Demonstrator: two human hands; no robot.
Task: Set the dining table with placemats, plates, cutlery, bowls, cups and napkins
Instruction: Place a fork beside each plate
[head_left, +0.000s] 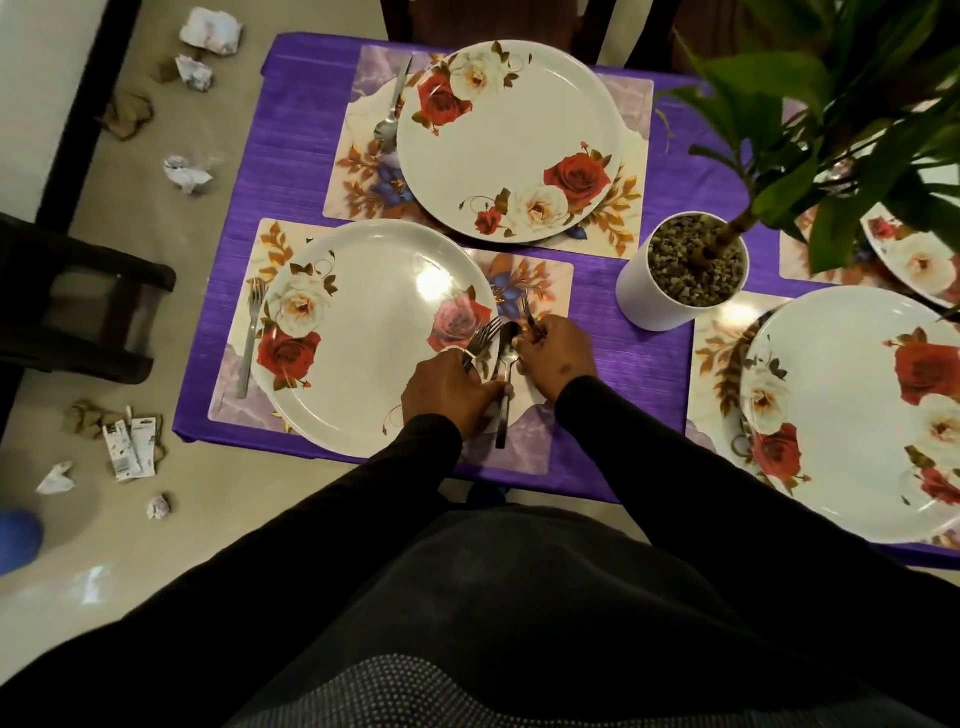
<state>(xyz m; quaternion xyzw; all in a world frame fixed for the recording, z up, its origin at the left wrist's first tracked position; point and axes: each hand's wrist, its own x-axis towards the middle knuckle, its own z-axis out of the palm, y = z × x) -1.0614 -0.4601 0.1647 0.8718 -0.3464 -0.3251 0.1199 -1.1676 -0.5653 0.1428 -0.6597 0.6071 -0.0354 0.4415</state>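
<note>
Purple tablecloth (613, 332) spread over the table. Near rose-patterned plate (374, 332) set on a floral placemat (540, 280); a second plate (506, 137) at 12 o'clock from it, a third (852, 415) at 3 o'clock. White plant pot (654, 306) between them. Left hand (449, 392) curled round a bundle of forks and spoons (501, 358) at the near plate's 4 o'clock. Right hand (556, 353) pinches one piece; which, cannot be told. Lone fork (250, 338) at 9 o'clock.

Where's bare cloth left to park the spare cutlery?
Free: the purple strip between the near placemat and the white plant pot, and the cloth left of the far placemat. Crowded: the near plate's right edge, where both hands hold cutlery.
</note>
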